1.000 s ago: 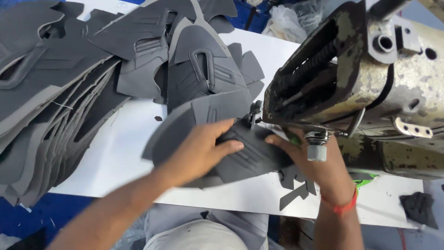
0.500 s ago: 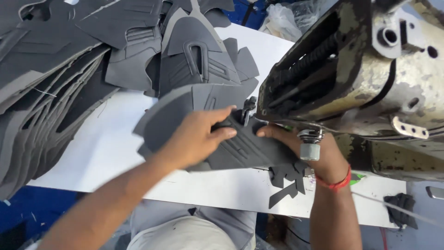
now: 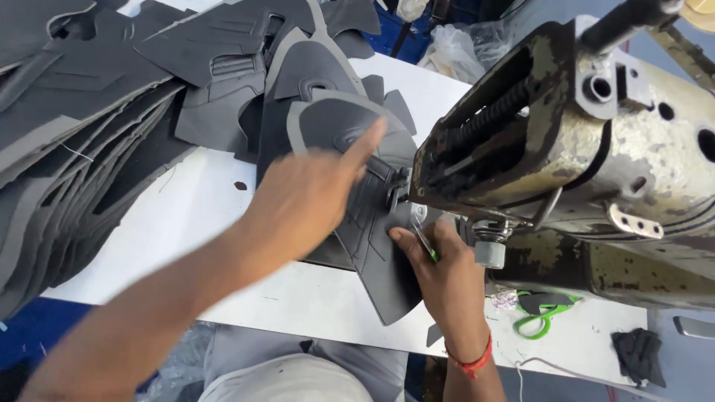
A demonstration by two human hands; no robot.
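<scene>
Piece: dark grey shoe-upper panel [image 3: 387, 260] lies flat on the white tabletop [image 3: 186, 223], under the sewing machine [image 3: 581, 156] needle.
Left hand [image 3: 309, 201]: raised above it, fingers spread, index extended.
Right hand [image 3: 443, 272]: fingers pinch a green tool, pressing the panel.
Advice: keep the panel flat, fingers away from the needle.

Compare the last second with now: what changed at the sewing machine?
The left hand lifted off the dark grey cut piece and swung up toward the stack. The right hand stayed pressing that piece beside the sewing machine, a green tool in its grip.
</scene>
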